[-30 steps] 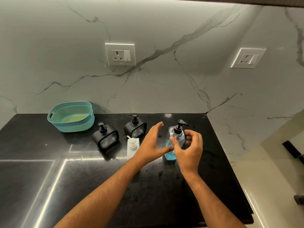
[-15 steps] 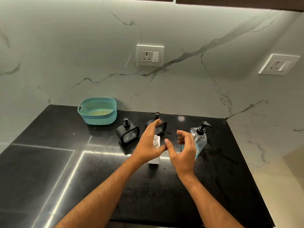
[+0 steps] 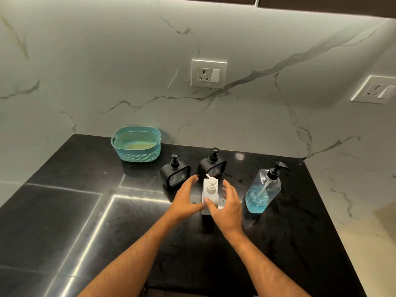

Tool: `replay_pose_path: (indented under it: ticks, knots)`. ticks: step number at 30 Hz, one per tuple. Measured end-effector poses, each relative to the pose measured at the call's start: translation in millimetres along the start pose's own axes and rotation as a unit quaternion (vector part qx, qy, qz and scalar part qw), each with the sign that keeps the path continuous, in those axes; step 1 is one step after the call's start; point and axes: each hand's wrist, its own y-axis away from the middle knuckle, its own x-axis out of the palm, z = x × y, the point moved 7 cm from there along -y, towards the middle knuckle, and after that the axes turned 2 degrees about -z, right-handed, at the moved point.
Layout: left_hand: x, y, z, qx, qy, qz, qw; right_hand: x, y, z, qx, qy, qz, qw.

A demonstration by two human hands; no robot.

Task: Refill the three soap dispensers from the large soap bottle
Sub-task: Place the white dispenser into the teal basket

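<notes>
A white square soap dispenser [image 3: 210,190] with a white pump stands on the black counter [image 3: 64,211]. My left hand [image 3: 185,200] and my right hand [image 3: 228,207] flank it with fingers extended, and both thumbs touch its front face. Two black dispensers stand behind it, one on the left [image 3: 175,175] and one at the back [image 3: 212,166]. The large clear soap bottle [image 3: 263,189], black pump on top and blue liquid in its lower part, stands untouched to the right.
A teal basket [image 3: 137,144] sits at the back left against the marble wall. Two wall sockets [image 3: 209,73] [image 3: 376,90] are above the counter. The counter's right edge drops off just past the large bottle.
Both hands left the large soap bottle and moved left to the white dispenser, now one on each side of it. The view also shifted, so everything sits further right.
</notes>
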Motion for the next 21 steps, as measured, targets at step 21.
replay_pose_path:
  ticks: [21]
  knots:
    - [28,-24,17,-0.006,0.005,0.106,0.994,24,3,-15,0.038,-0.012,0.054,0.998]
